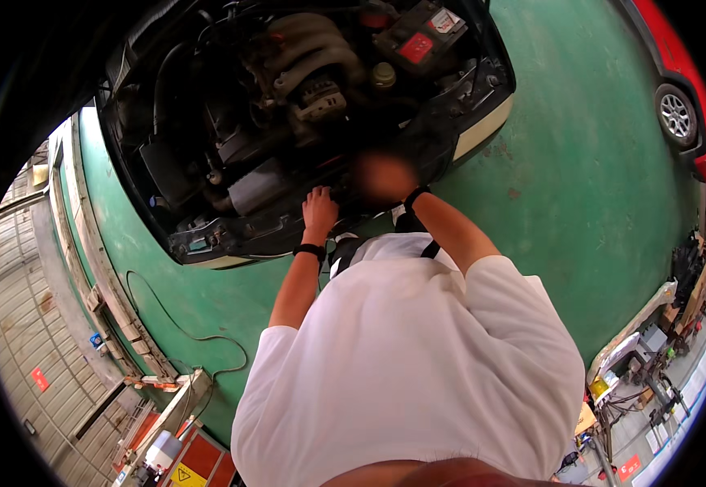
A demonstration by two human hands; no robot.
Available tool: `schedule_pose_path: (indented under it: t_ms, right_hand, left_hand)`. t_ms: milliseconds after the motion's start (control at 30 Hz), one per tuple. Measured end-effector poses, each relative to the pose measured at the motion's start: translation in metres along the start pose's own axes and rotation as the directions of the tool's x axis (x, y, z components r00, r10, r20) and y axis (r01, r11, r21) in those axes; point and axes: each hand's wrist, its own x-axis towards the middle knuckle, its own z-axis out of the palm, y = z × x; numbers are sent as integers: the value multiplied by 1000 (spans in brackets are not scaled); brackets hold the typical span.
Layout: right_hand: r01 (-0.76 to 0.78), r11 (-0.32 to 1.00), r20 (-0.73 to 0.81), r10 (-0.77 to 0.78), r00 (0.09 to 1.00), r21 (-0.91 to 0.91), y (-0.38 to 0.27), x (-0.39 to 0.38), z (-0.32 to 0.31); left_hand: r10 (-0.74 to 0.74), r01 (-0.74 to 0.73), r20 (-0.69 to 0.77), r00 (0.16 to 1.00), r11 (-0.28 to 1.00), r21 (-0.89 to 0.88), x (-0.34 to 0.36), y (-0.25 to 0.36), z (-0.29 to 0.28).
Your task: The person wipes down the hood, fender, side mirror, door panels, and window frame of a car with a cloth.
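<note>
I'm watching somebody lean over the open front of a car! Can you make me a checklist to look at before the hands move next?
1. Engine uncovered: ok, its parts show from above.
2. Left hand in sight: ok, its fingers are at the front edge of the car.
3. Right hand free of things: cannot tell, it is blurred.
4. Hands away from the battery: ok, both are well below it in the picture.
5. Wrists bare: not ok, both wear black bands.
6. Engine switched off: cannot tell from one still picture.
</note>
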Motion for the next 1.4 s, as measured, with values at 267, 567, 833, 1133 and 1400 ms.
schedule_pose_path:
  t_ms: [267, 567, 833, 1133, 1400]
  right_hand:
    - [44, 954, -46, -61, 997, -297, 106, -5, -154]
    - [-278, 954, 242, 246, 939, 112, 84, -72, -199]
    - [-482, 791, -243, 586, 773, 378, 92, -222, -299]
    - [-795, 502, -637, 745, 198, 341, 119, -344, -340]
    - [-767, 538, -685, 705, 182, 350, 213, -412, -436]
  left_hand:
    - [156, -181, -278, 948, 981, -65, 67, 126, 9]
    - [629, -597, -122, 768, 632, -494, 106, 228, 33]
    - [814, -520, 155, 560, 491, -699, 87, 348, 16]
    - [870, -563, 195, 453, 449, -694, 61, 453, 20]
    - [845, -593, 305, 439, 527, -608, 82, 593, 36]
